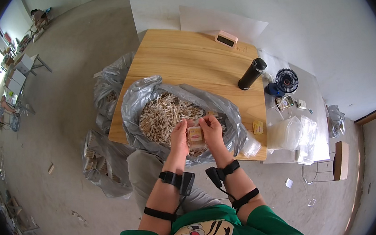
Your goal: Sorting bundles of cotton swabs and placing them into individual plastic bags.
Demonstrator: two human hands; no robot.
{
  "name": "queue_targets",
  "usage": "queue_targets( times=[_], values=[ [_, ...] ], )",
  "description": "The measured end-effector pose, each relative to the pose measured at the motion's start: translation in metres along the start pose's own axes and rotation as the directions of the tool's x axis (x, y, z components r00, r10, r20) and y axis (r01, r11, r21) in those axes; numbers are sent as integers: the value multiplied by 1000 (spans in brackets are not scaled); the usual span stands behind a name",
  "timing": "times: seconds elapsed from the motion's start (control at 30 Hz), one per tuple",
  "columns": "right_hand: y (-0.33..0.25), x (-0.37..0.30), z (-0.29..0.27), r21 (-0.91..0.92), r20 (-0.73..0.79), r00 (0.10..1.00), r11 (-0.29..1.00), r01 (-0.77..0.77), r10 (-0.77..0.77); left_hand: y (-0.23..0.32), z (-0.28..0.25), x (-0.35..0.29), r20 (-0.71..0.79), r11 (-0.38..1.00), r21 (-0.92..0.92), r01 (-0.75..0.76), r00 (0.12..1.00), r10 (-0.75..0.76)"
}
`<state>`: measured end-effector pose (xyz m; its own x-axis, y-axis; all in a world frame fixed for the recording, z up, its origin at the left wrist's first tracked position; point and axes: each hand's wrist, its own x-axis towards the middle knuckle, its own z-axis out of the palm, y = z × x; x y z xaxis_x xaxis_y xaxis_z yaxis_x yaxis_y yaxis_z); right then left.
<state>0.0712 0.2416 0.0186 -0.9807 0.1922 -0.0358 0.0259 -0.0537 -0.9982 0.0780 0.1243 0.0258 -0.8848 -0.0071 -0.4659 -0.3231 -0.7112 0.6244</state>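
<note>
Between my two hands is a small clear packet (196,137) with a pale yellow label and a red mark. My left hand (179,136) is closed on its left edge, and my right hand (211,131) pinches its upper right side. What the packet holds cannot be made out well. Beneath both hands lies a large grey plastic bag (142,86), its mouth spread wide. A heap of thin sticks with white tips, like cotton swabs (163,115), fills it.
The wooden table (181,50) carries a black flask (251,73), a pink clock (226,39), a yellow card (258,127) and clear plastic bags (250,147). On a side table at right stand a small fan (286,81) and a stack of plastic bags (284,134). More grey bags (116,169) sit on the floor at left.
</note>
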Motion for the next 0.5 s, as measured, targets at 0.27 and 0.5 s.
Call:
queue_targets(
  times=[0.27,0.5],
  values=[
    [-33,14,0,-248,150,989,968,26,12,15,-5,11,154,819,559,-128,987,49],
    [-8,-14,-9,22,149,975,985,-171,166,11,-10,1,-13,902,348,-253,961,275]
  ],
)
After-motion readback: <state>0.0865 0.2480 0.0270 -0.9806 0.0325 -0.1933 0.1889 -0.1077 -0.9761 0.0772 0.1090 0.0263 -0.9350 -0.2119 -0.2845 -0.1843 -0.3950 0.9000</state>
